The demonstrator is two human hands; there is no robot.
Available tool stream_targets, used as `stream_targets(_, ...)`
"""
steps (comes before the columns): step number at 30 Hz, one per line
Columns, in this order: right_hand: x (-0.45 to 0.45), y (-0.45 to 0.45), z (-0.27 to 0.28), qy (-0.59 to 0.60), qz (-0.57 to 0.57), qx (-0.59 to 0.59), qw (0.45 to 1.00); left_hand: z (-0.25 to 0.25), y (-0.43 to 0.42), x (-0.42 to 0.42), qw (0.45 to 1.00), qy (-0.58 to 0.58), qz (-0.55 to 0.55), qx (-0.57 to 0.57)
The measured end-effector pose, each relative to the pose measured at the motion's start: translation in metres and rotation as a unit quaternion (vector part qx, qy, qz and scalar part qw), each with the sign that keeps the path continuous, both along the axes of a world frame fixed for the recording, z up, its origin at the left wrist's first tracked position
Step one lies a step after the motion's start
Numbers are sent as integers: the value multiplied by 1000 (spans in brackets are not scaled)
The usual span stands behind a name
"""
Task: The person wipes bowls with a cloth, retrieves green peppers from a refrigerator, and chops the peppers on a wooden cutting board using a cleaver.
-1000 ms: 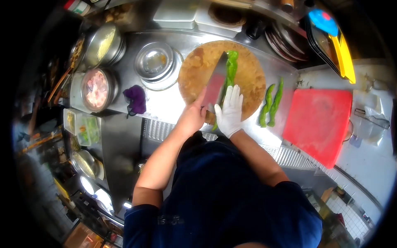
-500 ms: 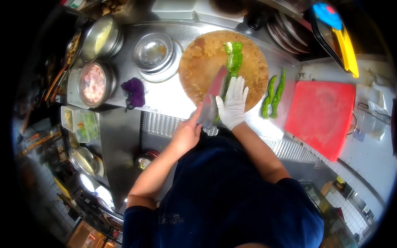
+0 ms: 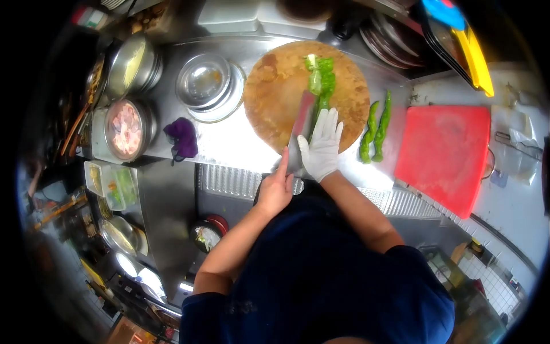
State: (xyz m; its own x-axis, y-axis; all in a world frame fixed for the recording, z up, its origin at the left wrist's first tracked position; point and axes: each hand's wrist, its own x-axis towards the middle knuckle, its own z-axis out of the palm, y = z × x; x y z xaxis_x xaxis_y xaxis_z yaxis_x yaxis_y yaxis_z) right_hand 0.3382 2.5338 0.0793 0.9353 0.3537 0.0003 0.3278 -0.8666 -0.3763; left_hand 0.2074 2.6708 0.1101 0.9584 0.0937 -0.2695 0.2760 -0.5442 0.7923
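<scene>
Draws the knife [image 3: 301,126] back in the left hand [image 3: 275,192], closed at the handle end, and lays the gloved right hand [image 3: 322,146], with thumb spread, against the green pepper [image 3: 326,83] on the round board [image 3: 275,103], now apparently split at its far end.
</scene>
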Motion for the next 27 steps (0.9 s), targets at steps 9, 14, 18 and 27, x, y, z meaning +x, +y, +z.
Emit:
stream_targets(9, -2, 2, 9, 10, -10, 55, 998, 7, -5, 10, 1000, -26, 3, -3)
stream_targets(14, -4, 5, 10, 13, -16, 66, 998, 5, -10, 33, 999, -12, 44, -13)
stream_targets(18, 19, 0, 8, -18, -33, 131, 991, 39, 2, 32, 997, 21, 71, -18)
stream_targets(27, 115, 6, 44, 114, -141, 106, 978, 57, 50, 37, 990, 28, 85, 110)
